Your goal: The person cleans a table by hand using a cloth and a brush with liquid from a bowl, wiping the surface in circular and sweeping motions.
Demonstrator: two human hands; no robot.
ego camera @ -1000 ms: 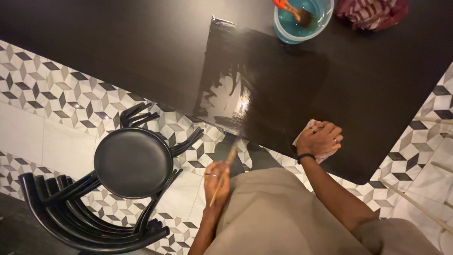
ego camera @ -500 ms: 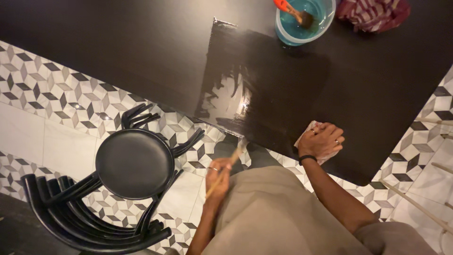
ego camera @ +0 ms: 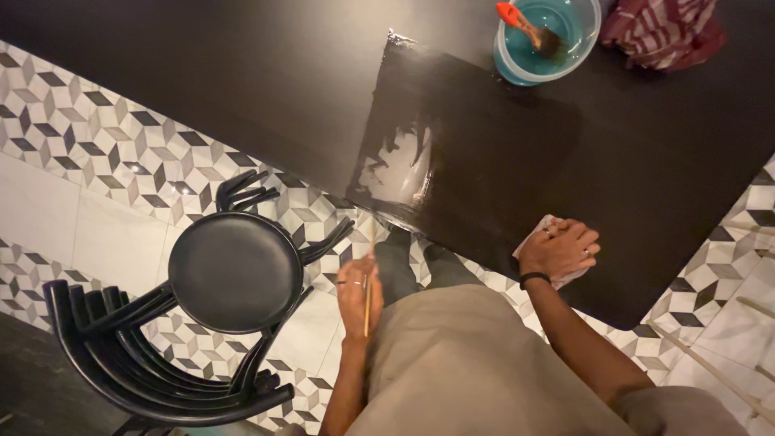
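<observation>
My left hand [ego camera: 358, 296] hangs below the table edge, holding a thin wooden-handled paintbrush [ego camera: 368, 291] that points up toward the table. A dark painted canvas [ego camera: 452, 153] with a pale glossy patch lies flat on the black table [ego camera: 202, 89]. My right hand [ego camera: 559, 249] rests at the table's near edge, pressing on a white cloth [ego camera: 534, 241]. At the far side stands a blue bowl [ego camera: 517, 66] with a red-handled brush [ego camera: 526, 26] in it.
A black round-seated chair [ego camera: 234, 274] with curved slats stands to my left on the patterned tile floor [ego camera: 105, 145]. A red striped cloth [ego camera: 662, 32] lies on the table at the back right. A wooden stick [ego camera: 710, 367] lies on the floor at right.
My left hand has drawn the paintbrush back from the canvas edge and lowered it toward my body. My right hand stays on the white cloth.
</observation>
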